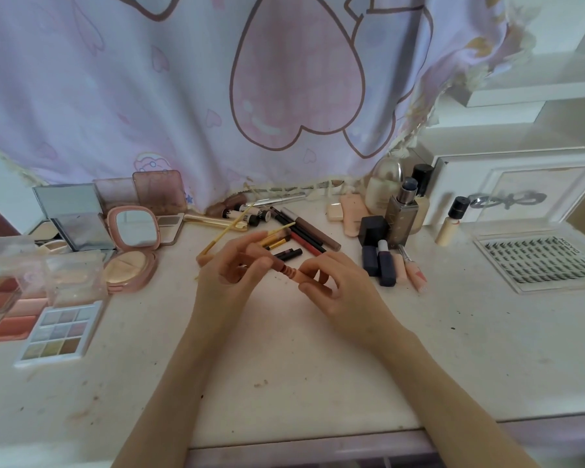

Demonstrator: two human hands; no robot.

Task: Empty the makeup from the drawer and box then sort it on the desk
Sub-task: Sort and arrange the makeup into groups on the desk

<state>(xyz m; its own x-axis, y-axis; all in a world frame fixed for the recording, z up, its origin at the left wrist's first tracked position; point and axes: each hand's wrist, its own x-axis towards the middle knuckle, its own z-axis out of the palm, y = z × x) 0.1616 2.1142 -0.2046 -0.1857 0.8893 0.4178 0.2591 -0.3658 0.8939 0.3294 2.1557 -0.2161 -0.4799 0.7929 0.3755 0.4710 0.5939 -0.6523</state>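
Note:
Above the middle of the white desk (284, 349) I hold a small pink-brown makeup tube (286, 267) with a ribbed neck between both hands. My left hand (232, 265) pinches one end with fingers and thumb. My right hand (331, 282) pinches the other end. Behind the hands lies a heap of pencils, liners and yellow-handled brushes (291, 234). Open palettes (56, 332) and a pink mirror compact (132, 244) lie at the left. Bottles and dark lipsticks (385, 244) stand at the right.
A tray of false lashes (537, 261) lies at the far right before a white drawer box (507, 194). A pastel heart-print cloth (217, 96) hangs behind the desk. The desk's front edge runs along the bottom, with a drawer front (318, 454) under it.

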